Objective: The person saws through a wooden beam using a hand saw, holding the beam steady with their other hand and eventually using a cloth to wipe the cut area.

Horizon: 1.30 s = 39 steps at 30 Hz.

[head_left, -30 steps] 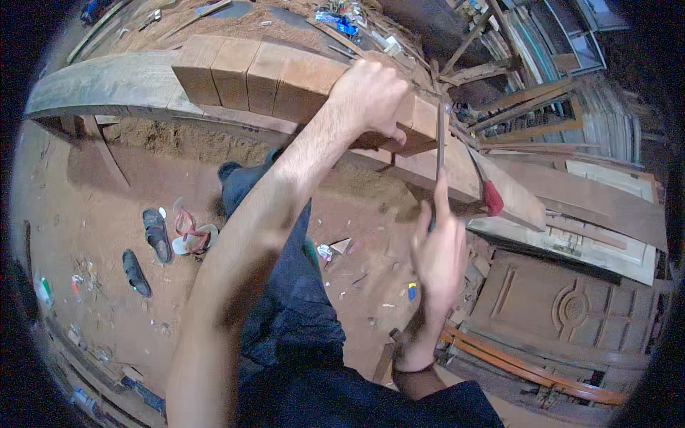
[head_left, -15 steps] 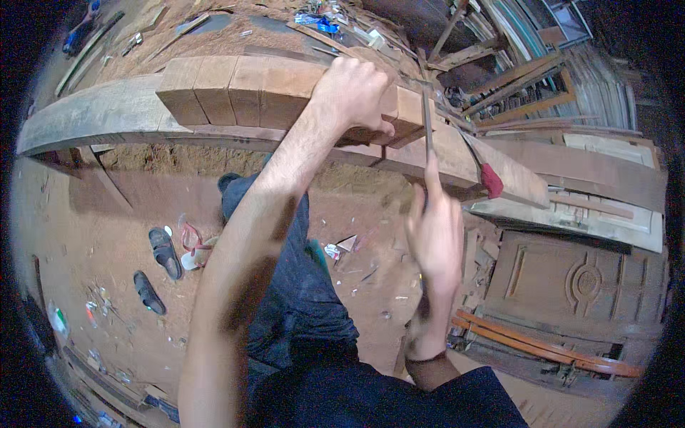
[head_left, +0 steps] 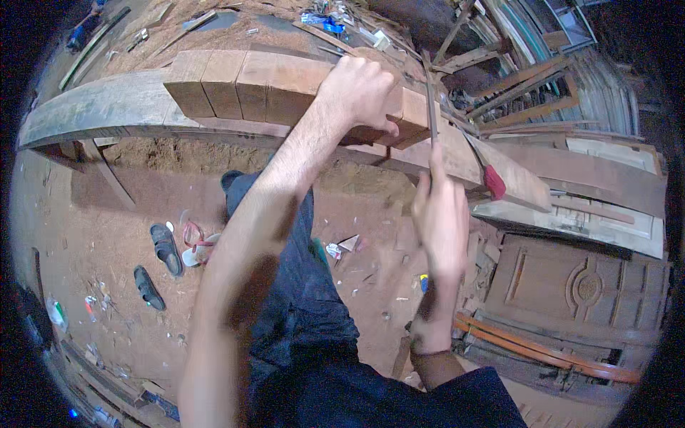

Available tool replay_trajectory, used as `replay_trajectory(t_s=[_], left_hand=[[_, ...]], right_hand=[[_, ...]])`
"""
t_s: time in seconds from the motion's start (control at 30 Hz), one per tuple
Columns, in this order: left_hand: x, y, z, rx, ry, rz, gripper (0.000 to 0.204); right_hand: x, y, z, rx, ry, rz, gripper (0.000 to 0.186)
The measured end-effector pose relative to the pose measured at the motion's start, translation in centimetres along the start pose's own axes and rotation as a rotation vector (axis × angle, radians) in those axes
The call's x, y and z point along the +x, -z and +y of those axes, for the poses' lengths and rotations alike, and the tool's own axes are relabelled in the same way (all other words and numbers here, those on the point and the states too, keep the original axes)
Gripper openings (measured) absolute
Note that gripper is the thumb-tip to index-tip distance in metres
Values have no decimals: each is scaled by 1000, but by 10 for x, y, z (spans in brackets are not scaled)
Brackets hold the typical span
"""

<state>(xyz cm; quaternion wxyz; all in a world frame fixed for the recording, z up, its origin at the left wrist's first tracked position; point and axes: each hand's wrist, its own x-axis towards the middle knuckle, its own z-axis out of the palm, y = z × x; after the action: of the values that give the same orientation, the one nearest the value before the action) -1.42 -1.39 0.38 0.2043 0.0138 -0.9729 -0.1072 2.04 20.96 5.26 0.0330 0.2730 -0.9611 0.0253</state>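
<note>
A thick wooden beam [head_left: 289, 75], its faces crossed by several lines, lies on a long timber bench [head_left: 107, 107]. My left hand [head_left: 360, 89] is closed over the beam near its right end, with the thumb along the near face. In my right hand [head_left: 441, 214] is a long narrow file-like metal tool [head_left: 431, 107]; whether it is a file or a saw seen edge-on I cannot tell. My index finger stretches along it. The tool runs away from me beside the beam's right end. Just right of it, a dark-bladed tool with a red handle [head_left: 494, 182] rests on the bench.
Sandals [head_left: 165, 250] lie on the dirt floor at left, among scattered scraps. A carved wooden door panel [head_left: 553, 278] and an orange-brown wooden strip [head_left: 542, 349] are at right. Stacked boards [head_left: 596, 96] stand at far right. Beyond the bench lie shavings and a blue wrapper [head_left: 325, 21].
My right hand has pushed the narrow metal tool a little farther away from me, along the beam's end. My left hand keeps its grip on the beam. The view has shifted slightly.
</note>
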Motion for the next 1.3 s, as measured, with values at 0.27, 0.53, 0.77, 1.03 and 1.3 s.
replay_trajectory(t_s=[0.27, 0.53, 0.77, 1.03, 1.3], left_hand=[[4, 9, 4, 9, 55, -128, 87], [0, 8, 4, -20, 44, -61, 82], [-1, 6, -2, -4, 54, -85, 80], [-1, 1, 3, -9, 24, -11, 80], [-2, 5, 3, -11, 50, -85, 84]], right_hand=[[-14, -11, 6, 0, 25, 7, 72], [27, -7, -3, 55, 30, 0, 75], [-21, 8, -9, 72, -36, -53, 63], [31, -3, 5, 57, 38, 64, 61], [-25, 7, -8, 0, -49, -99, 70]])
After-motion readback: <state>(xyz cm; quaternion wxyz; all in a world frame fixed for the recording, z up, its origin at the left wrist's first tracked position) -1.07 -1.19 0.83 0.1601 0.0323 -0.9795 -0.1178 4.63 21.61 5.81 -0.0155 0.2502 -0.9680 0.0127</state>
